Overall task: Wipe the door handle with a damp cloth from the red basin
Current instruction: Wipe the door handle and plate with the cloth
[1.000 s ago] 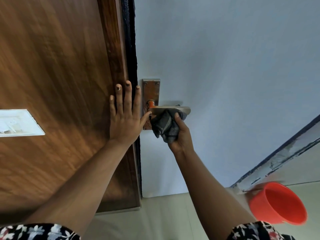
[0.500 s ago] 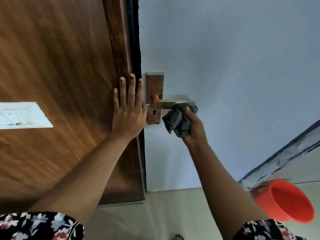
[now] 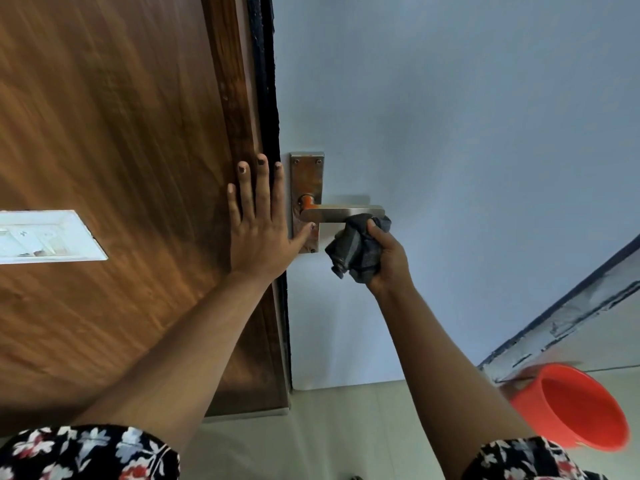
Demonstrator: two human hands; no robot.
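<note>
A metal lever door handle [image 3: 341, 213] juts right from a rusty back plate [image 3: 306, 174] on the pale blue door. My right hand [image 3: 384, 259] grips a bunched dark grey cloth [image 3: 353, 249] pressed up against the underside of the lever's free end. My left hand [image 3: 258, 225] lies flat, fingers spread, on the brown wooden frame, its thumb touching the plate. The red basin [image 3: 575, 410] stands on the floor at the lower right.
A white switch plate [image 3: 45, 237] sits on the brown wooden panel [image 3: 104, 133] at left. A dark gap [image 3: 266, 98] runs between the frame and the door. Pale floor tiles [image 3: 339, 431] lie below; a dark-edged skirting [image 3: 561, 313] runs at right.
My right hand has slid the cloth rightward along the handle, from near the plate to the lever's free end. My left hand stays flat on the frame.
</note>
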